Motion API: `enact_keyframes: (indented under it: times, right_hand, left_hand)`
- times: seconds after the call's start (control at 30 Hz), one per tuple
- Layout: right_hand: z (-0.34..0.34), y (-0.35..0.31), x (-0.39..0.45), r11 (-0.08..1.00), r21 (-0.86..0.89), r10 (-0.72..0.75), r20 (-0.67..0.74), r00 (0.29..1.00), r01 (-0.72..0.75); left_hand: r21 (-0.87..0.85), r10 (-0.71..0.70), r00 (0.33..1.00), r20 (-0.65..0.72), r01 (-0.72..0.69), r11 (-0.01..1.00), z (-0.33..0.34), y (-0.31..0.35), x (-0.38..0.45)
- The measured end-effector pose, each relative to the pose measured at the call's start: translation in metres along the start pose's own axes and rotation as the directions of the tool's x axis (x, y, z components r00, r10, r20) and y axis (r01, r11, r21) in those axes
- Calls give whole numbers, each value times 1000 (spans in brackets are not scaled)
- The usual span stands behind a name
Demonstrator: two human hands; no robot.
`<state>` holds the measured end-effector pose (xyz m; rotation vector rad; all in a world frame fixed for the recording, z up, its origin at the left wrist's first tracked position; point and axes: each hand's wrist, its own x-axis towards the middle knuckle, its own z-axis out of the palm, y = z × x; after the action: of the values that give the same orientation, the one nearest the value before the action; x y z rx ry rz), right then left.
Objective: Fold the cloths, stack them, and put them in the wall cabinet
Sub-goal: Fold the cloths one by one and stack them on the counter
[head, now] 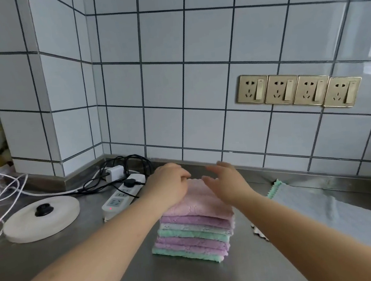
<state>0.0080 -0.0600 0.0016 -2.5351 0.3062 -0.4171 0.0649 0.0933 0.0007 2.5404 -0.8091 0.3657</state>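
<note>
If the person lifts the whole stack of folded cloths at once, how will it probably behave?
The stack of folded cloths looks soft, so it will probably sag unless supported underneath. Its layers sit slightly offset, so they may slide apart when tilted. The left hand and right hand are only at its top now; squeezing the sides would likely hold better.

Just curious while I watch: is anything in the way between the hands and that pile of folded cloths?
Nothing visible is. The left hand already rests on the pink top cloth of the stack, and the right hand is at its far edge. The wall cabinet is out of view.
</note>
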Motion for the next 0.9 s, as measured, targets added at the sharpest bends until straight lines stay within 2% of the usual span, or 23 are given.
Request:
enact_keyframes:
  times: [0.07,0.17,0.3,0.43,0.63,0.7,0.77,0.83,0.9]
  right_hand:
    - [9,-13,-1,982,-142,-118,62,991,126]
    - [29,-16,-10,918,-361,-90,220,971,167]
    - [34,-1,-23,944,-325,56,339,939,61]
    - [32,8,-27,943,-330,144,307,941,-36]
    - [28,20,-35,946,-248,269,232,935,-210]
    - [22,28,-40,952,-211,263,188,946,-223]
    - [11,40,-48,965,-173,223,129,966,-200]
    - [-7,52,-59,978,-131,173,86,981,-161]
    - [-28,65,-69,985,-108,138,62,988,-131]
  left_hand:
    - [40,29,997,65,-32,999,5,13,1]
    - [179,1,970,243,-46,983,26,11,-5]
    - [99,-42,940,339,8,995,40,-9,-11]
    - [89,-146,926,348,122,988,43,-14,-16]
    - [-56,-258,891,373,299,953,42,-21,-21]
    - [-21,-285,899,331,309,951,37,-16,-23]
    - [55,-247,950,193,241,969,27,-6,-24]
    - [70,-131,991,26,128,989,17,12,-24]
    - [72,0,998,-57,4,997,10,38,-24]
